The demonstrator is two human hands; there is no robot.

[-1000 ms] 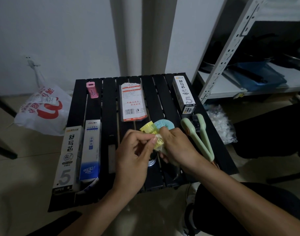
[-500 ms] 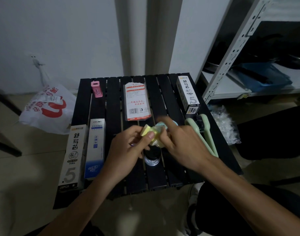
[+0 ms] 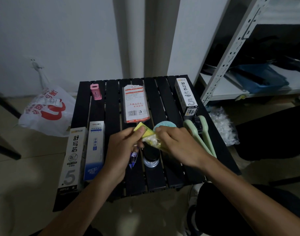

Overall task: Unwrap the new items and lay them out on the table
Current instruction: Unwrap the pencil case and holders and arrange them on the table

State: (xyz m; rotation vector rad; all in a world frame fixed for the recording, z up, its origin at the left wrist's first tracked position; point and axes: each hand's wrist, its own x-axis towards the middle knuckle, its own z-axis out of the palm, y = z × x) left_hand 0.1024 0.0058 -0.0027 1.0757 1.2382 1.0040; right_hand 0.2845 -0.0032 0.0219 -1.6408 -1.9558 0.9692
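Observation:
A small yellow block (image 3: 146, 132) in clear plastic wrap is held above the middle of the black slatted table (image 3: 161, 92). My left hand (image 3: 122, 149) pinches its upper left end. My right hand (image 3: 177, 144) grips the crinkled wrap at its lower right end. A blue round pad (image 3: 165, 125) lies just behind my right hand. Below my hands lie a blue pen packet (image 3: 133, 159) and a small black-lidded jar (image 3: 151, 158).
Two tall boxes (image 3: 72, 157) (image 3: 95, 149) lie at the table's left, another box (image 3: 186, 96) at the back right, a red-printed packet (image 3: 135, 103) in the middle, a pink item (image 3: 95, 91) at the back left. Green handles (image 3: 203, 135) lie right. A plastic bag (image 3: 47, 109) sits on the floor.
Both hands have stayed on the yellow block, pulling at its wrap. The blue pen packet now shows under my left hand.

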